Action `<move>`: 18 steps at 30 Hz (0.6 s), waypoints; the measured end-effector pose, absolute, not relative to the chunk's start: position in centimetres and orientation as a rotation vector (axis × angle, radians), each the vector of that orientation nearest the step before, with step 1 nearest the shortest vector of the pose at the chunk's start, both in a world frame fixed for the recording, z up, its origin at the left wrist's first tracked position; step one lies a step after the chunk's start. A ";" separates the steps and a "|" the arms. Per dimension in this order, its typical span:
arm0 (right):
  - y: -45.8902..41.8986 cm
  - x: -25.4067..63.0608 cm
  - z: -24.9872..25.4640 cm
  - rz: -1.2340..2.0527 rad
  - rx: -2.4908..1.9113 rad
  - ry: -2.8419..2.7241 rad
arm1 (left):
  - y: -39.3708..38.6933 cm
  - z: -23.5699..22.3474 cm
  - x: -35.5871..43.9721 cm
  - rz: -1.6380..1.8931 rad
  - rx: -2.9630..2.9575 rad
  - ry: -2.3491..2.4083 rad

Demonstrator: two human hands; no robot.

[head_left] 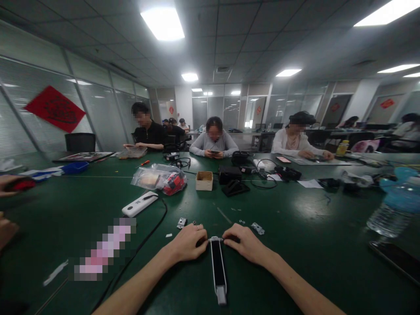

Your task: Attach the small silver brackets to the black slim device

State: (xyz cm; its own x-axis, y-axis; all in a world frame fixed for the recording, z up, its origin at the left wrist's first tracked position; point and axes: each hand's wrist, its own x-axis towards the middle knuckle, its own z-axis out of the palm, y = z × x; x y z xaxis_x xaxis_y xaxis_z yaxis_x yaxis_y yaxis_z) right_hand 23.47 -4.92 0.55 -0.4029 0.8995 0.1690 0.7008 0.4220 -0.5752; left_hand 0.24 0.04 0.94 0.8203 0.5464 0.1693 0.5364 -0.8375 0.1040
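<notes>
On the green table in front of me lies a long, narrow object [218,264] with a black face, a pale frame and a grey block at its near end. My left hand [193,239] has its fingers closed in a pinch at the left side of the far end. From the right, my right hand [243,241] pinches the same end, thumb and forefinger together. The exact parts between my fingertips are too small to make out. Beyond my left hand is a small metal bracket [182,223]; a similar metal bracket [257,229] lies past my right hand.
A white power strip-like device [140,204] with a black cable lies left. Further back are a plastic bag [157,178], a small open box [204,181] and black equipment [229,175]. A water bottle [389,214] stands right, near a dark phone [397,262]. Several people sit around.
</notes>
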 end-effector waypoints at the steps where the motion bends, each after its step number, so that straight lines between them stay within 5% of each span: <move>1: -4.9 23.5 0.6 0.580 -1.342 -2.231 | 0.0 0.9 0.2 0.303 2.945 0.877; 18: -5.0 23.0 0.4 0.625 -1.359 -2.133 | 0.0 0.6 0.3 0.305 2.921 0.876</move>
State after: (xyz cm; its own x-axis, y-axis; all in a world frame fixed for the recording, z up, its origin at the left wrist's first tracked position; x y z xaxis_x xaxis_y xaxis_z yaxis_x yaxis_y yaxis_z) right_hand 23.04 -5.03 0.37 -0.3532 0.9169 0.1858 0.6719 0.3868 -0.6316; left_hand 0.34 0.00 0.65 0.8170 0.5518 0.1672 0.5365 -0.8338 0.1300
